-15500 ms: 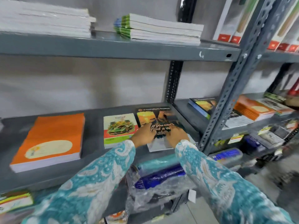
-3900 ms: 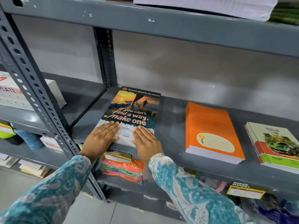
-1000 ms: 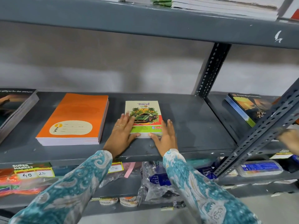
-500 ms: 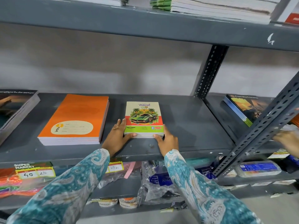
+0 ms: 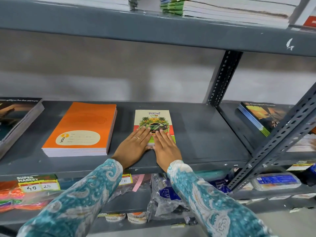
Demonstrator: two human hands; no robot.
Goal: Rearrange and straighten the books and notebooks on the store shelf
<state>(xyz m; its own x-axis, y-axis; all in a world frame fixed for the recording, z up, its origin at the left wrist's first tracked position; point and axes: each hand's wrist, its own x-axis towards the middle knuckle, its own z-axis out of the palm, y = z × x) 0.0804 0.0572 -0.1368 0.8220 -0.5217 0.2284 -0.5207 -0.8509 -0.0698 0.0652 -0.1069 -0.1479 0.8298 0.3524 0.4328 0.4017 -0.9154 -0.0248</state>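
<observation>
Small stack of travel notebooks [image 5: 153, 119] with a green car on the cover lies flat mid-shelf on the grey middle shelf [image 5: 201, 134], squared to the front edge, set back a little from it. Left hand [image 5: 135, 145] lies palm-down on the stack's near-left corner, fingers straight and together, rings visible; not gripping, just pressing flat. Right hand [image 5: 166, 147] same pose on the near-right part, fingers extended over the cover, heel of the palm on the shelf. The two hands sit side by side, nearly touching.

Left of the stack, well apart: a thicker orange notebook stack [image 5: 82, 129], lying flat. Further left, at the frame edge, a dark-cover book pile [image 5: 16, 117]. Right, past the perforated upright [image 5: 222, 77], another dark-cover pile [image 5: 259, 117] on the next bay. Upper shelf [image 5: 153, 26] carries white and green-spined stacks [image 5: 222, 9]. Below: price tags [image 5: 38, 183] and bagged goods [image 5: 167, 194].
</observation>
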